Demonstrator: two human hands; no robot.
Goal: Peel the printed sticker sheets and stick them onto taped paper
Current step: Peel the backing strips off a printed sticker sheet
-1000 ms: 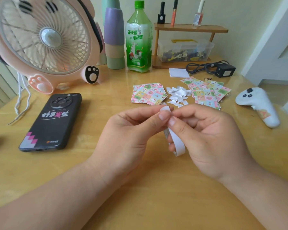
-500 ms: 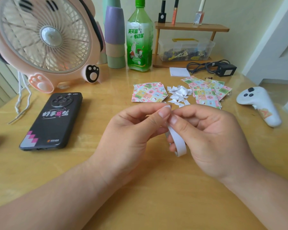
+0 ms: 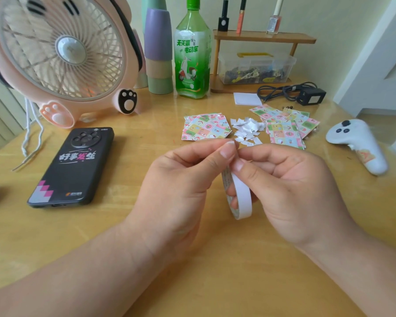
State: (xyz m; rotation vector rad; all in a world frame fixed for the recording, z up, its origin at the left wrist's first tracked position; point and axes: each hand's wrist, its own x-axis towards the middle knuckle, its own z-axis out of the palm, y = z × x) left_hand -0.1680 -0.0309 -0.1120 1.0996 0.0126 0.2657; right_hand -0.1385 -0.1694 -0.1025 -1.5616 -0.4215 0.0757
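Over the middle of the wooden table, my left hand (image 3: 178, 186) and my right hand (image 3: 286, 191) both pinch the top edge of a bent sticker sheet (image 3: 241, 199). Its white back faces me and curls down into a loop; the printed side shows only at the loop's left edge. Behind my hands lie a stack of colourful printed sheets (image 3: 205, 128), a heap of white backing scraps (image 3: 246, 130) and a second spread of printed sheets (image 3: 286, 126).
A black phone (image 3: 74, 167) lies at the left, in front of a pink fan (image 3: 60, 53). At the back are stacked cups (image 3: 158, 53), a green bottle (image 3: 192, 56), a wooden shelf (image 3: 261, 40), a white paper pad (image 3: 247, 98) and a black adapter (image 3: 310, 96). A white controller (image 3: 357, 145) lies right.
Both hands stay pinched on the sheet's top edge; the fingertips have shifted only slightly and the loop hangs much as before.
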